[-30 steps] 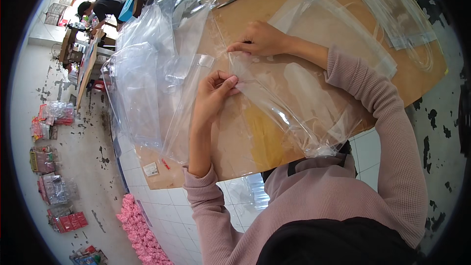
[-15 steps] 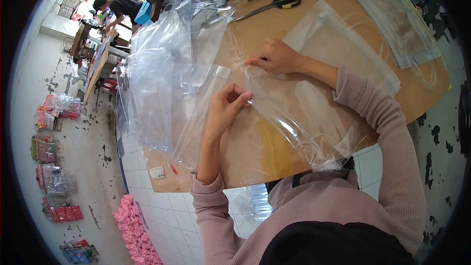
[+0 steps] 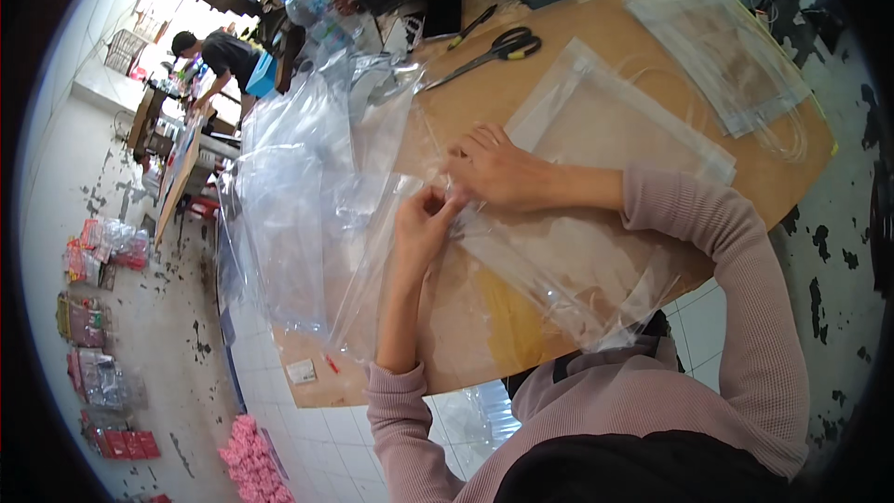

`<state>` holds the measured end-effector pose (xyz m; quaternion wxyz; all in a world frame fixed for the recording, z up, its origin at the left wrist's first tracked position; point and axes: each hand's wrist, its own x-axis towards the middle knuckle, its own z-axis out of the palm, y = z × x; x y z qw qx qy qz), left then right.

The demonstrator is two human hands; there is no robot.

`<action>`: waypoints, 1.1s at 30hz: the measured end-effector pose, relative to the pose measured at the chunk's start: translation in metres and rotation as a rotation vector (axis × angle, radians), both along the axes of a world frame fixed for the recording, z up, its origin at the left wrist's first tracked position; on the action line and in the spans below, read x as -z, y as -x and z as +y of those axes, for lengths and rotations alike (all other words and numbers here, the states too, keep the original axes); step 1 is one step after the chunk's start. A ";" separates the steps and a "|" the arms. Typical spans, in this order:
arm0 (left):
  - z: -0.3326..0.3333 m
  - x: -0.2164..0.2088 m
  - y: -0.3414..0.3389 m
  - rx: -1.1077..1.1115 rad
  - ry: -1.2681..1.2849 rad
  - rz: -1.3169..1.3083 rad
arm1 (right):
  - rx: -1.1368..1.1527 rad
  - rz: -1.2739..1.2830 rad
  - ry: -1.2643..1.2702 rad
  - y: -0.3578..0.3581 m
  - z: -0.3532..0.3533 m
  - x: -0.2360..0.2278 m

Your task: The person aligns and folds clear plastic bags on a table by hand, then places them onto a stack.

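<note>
Presently, the clear plastic sheet (image 3: 526, 275) lies at frame centre, trailing toward lower centre; the left hand (image 3: 422, 226) pinches its edge; the right hand (image 3: 495, 172) curls over that spot, its grip hidden; uneven tension could crease the slick film; the hands, apart in the earlier frame, now meet.

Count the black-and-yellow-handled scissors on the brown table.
1: the scissors lie beyond the bare right hand; others could be hidden under the clear plastic sheets.

dusty-pink textured top (image 3: 605, 399) | long sleeves (image 3: 765, 326), bunched cuffs (image 3: 641, 197) | black cloth (image 3: 643, 470) | bare hands (image 3: 507, 174)
</note>
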<state>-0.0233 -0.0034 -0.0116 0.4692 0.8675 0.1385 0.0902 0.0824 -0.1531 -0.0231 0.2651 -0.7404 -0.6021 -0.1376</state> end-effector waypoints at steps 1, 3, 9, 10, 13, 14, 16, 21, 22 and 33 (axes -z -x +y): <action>0.000 -0.001 0.002 -0.014 -0.055 -0.010 | 0.091 -0.180 -0.090 0.003 -0.008 -0.003; 0.003 -0.009 0.008 -0.030 -0.116 0.001 | 0.110 -0.131 0.010 -0.009 -0.034 -0.010; -0.009 -0.033 0.000 0.118 -0.430 -0.006 | 0.495 -0.098 0.233 -0.068 -0.099 0.018; -0.010 -0.034 -0.005 0.112 -0.427 -0.006 | 0.500 -0.063 0.208 -0.064 -0.096 0.017; -0.008 -0.039 -0.027 0.263 -0.760 -0.105 | 0.475 0.038 0.237 -0.066 -0.087 0.001; -0.005 -0.039 -0.036 0.336 -0.568 0.077 | 0.454 0.108 0.293 -0.069 -0.085 -0.007; -0.003 -0.033 -0.045 0.415 -0.366 0.244 | 0.352 0.155 0.369 -0.087 -0.095 -0.026; -0.002 -0.030 -0.037 0.699 0.255 0.283 | -0.116 0.386 0.564 -0.134 -0.109 -0.065; -0.004 -0.032 -0.033 0.691 0.249 0.278 | -0.155 0.466 0.681 -0.133 -0.110 -0.075; -0.005 -0.149 -0.016 0.517 -0.114 -0.180 | -0.185 0.487 0.622 -0.110 -0.143 -0.180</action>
